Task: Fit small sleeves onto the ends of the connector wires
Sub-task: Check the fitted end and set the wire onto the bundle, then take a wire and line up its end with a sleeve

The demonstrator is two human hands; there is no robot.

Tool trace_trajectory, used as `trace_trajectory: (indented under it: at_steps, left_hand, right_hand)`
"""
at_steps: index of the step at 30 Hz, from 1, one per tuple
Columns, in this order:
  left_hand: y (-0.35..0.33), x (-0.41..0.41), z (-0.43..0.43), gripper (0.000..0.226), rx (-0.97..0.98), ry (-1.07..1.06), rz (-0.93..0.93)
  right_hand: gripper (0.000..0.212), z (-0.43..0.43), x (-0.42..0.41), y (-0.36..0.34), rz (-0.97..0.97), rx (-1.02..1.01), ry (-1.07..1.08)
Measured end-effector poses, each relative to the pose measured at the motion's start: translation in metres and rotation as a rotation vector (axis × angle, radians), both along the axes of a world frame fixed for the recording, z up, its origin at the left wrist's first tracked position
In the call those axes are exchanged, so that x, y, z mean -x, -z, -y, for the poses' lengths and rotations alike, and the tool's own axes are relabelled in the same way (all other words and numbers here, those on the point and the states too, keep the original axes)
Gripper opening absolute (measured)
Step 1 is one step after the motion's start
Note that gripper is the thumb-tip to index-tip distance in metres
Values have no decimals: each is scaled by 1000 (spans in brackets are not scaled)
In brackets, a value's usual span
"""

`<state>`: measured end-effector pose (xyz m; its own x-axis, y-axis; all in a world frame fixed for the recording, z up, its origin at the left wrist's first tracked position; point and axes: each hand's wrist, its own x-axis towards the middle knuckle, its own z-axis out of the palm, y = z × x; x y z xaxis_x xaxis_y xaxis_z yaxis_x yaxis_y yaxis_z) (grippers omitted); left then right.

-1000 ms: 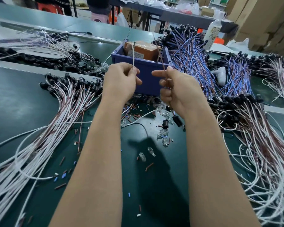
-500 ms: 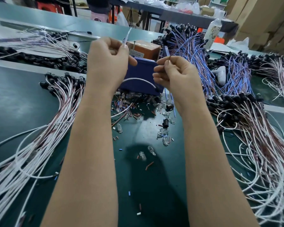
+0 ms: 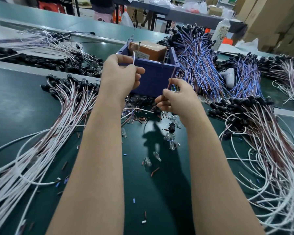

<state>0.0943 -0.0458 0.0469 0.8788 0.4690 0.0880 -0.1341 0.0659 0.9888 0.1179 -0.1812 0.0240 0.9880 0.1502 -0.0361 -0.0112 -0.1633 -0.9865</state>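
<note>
1. Green work table (image 3: 15, 107) is filling the view, and it is carrying big bundles of connector wires: a white-and-brown bundle (image 3: 63, 112) on the left, a blue-and-brown bundle (image 3: 199, 65) behind, and another white-and-brown bundle (image 3: 270, 141) on the right.
2. In the middle, a blue bin (image 3: 153, 78) is standing with a brown box (image 3: 149, 50) inside it, and both hands are working just in front of this bin.
3. The left hand (image 3: 119, 75) is pinching a white wire (image 3: 133, 59) between thumb and forefinger, with the free end pointing up above the fingers.
4. The right hand (image 3: 176, 97) is curling its fingers around a brown wire (image 3: 169, 83), whose end is rising toward the corner of the bin.
5. Compared with half a second ago, both hands are now lower: the left one has come down from above the bin rim to its front wall, and the right one has dropped further, so it is now hanging near the loose sleeves (image 3: 141, 118) lying on the table.
6. Small glass bulbs (image 3: 171, 145) are also lying scattered under the right wrist.
7. I am judging that this lowering means that one wire end is being finished and the right hand is going for the next sleeve, or is bringing the brown end to it.
8. Whether a sleeve is already sitting on either end is too small to tell.
</note>
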Motion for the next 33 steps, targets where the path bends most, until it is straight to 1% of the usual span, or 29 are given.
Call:
trace_trajectory:
  at_steps: [5, 10, 15, 17, 27, 33]
  left_hand:
    - [7, -3, 3, 18, 45, -34, 39]
    - [13, -10, 10, 20, 7, -35, 62]
    - [19, -15, 14, 23, -31, -47, 97]
    - [22, -16, 16, 24, -41, -46, 100]
    - [30, -20, 16, 28, -144, -13, 92]
    - [34, -23, 15, 26, -164, -53, 105]
  right_hand:
    - [52, -4, 0, 1, 29, 107, -90]
    - [49, -5, -4, 4, 97, 184, -64]
    - [34, -3, -5, 5, 130, 199, -3]
    - [31, -2, -6, 4, 140, 207, 2]
    - [34, -2, -7, 6, 168, 237, 7]
    - [33, -2, -7, 6, 182, 248, 11]
